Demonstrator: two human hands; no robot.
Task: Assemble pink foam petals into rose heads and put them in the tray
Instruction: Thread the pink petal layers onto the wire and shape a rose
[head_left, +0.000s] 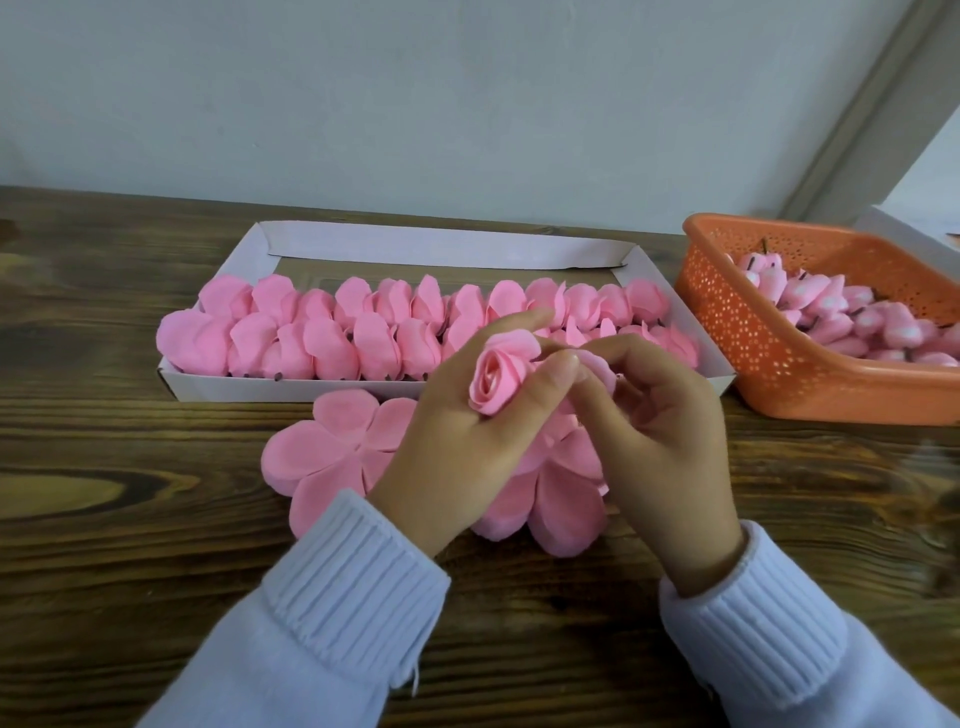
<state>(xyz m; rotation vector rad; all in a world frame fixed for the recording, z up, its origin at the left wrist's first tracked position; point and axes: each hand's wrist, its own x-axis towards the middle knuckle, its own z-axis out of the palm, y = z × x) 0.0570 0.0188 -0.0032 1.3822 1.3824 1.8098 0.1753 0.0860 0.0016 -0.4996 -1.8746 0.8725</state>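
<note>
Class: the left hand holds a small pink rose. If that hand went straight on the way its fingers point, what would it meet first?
Probably the rows of pink foam rose heads in the white cardboard tray; the left hand may be high enough to pass over them.

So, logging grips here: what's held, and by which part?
The left hand grips the rose head around its lower sides, between thumb and fingers; the right hand pinches one outer petal at its rim.

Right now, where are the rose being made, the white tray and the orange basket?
rose bud (496, 382): head view, on its rolled centre.
white tray (441, 247): head view, on its bare far wall.
orange basket (727, 332): head view, on its perforated side wall.
</note>
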